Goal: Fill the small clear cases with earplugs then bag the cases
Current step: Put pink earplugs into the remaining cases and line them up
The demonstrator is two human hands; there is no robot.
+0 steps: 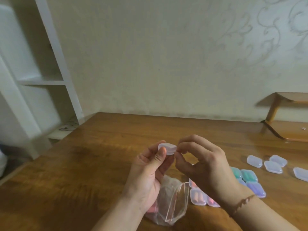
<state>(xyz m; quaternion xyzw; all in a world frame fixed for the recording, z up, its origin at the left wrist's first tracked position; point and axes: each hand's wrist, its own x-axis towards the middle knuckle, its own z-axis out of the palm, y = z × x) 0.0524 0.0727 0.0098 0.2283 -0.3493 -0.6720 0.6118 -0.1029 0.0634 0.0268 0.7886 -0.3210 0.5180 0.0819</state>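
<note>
A small clear case [168, 148] is held above the wooden table [100, 164]. My left hand [150, 174] grips it between thumb and fingers. My right hand [205, 162] pinches the case's right edge with thumb and fingertips. Below my hands lies an open clear zip bag [171, 202] with pink earplugs showing inside. Filled cases with orange [198, 196], green [248, 175] and purple [255, 189] earplugs lie in a cluster to the right of the bag, partly hidden by my right wrist.
Several empty clear cases [273, 166] lie loose at the right of the table. A small wooden shelf [286, 129] stands at the back right against the wall. A white shelving unit [41, 80] stands beyond the table's left edge.
</note>
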